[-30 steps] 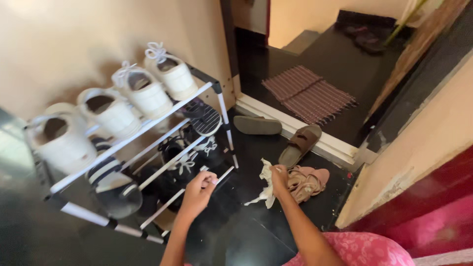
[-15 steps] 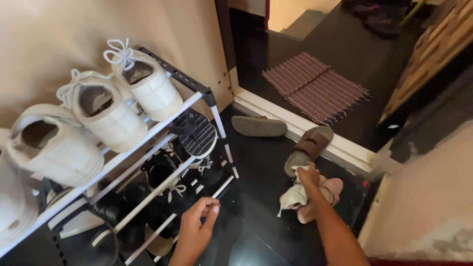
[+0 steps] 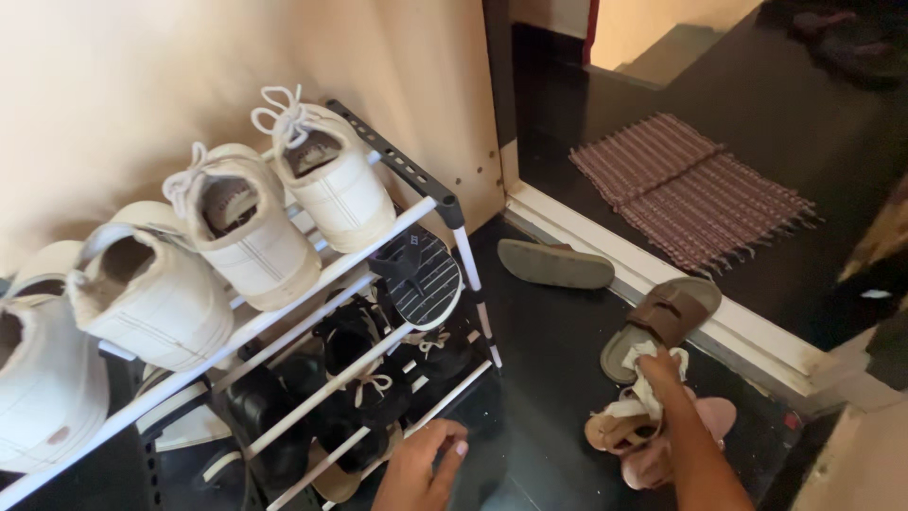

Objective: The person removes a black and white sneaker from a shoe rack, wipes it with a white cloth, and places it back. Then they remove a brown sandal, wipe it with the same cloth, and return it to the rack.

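Head view, rack: a white-railed, black-jointed metal shoe rack stands against the beige wall.
Top shelf: four white lace-up sneakers, heels outward.
Lower shelves: a black striped sandal and black shoes with white laces (dim down there).
Right hand: closed around a crumpled white cloth, pressed on the tan strappy sandal lying over a pink sandal on the black floor.
Left hand: empty, fingers loosely curled, just beside the lowest rail.
Change: since half a second ago the view swung left; cloth and right hand remain on the sandals.
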